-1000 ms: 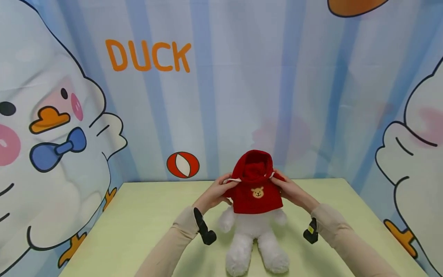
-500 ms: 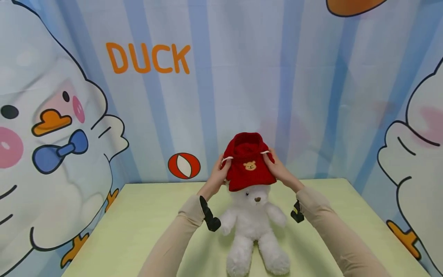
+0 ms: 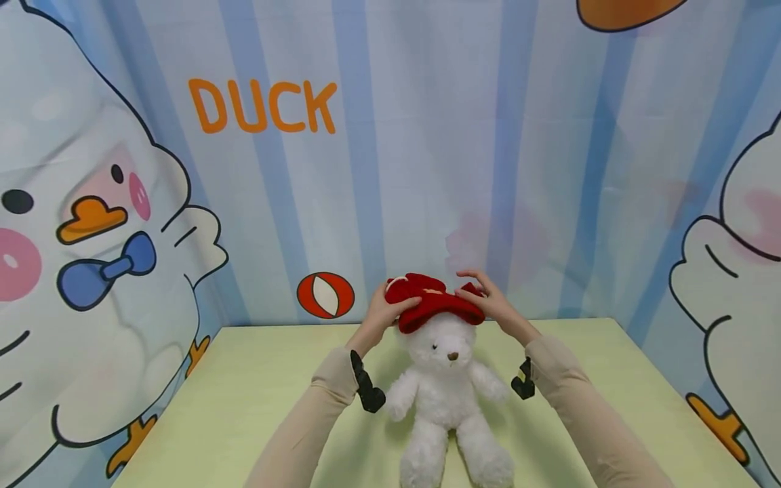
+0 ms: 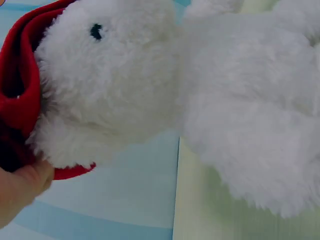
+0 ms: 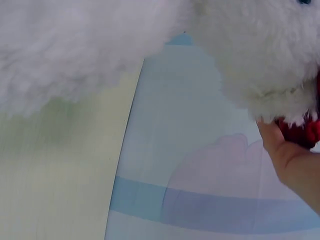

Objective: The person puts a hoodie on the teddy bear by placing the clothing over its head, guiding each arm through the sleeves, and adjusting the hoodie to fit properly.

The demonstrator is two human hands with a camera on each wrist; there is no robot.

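A white plush teddy bear (image 3: 448, 390) sits upright facing me, its eyes and brown nose uncovered. Bunched on the crown of its head is a small red hooded sweatshirt (image 3: 434, 310), with its brim above the eyes. My left hand (image 3: 379, 317) grips the sweatshirt at the left of the head, thumb over the front; the left wrist view shows that thumb by the red hem (image 4: 31, 95). At the opposite side my right hand (image 3: 502, 310) holds the cloth's right end, one finger raised off it. In the right wrist view, red fabric (image 5: 300, 134) shows beside the right thumb, and the other fingers are hidden.
The bear sits on a pale yellow-green table (image 3: 281, 400). Close behind the table's back edge hangs a blue striped curtain (image 3: 415, 149) printed with ducks and a red ball. Both wrists wear black camera mounts (image 3: 368, 386).
The red sweatshirt has gone from covering the bear's head and chest to a bunch on its crown, baring the face. Both hands rose with it, then came down slightly; a right finger lifted.
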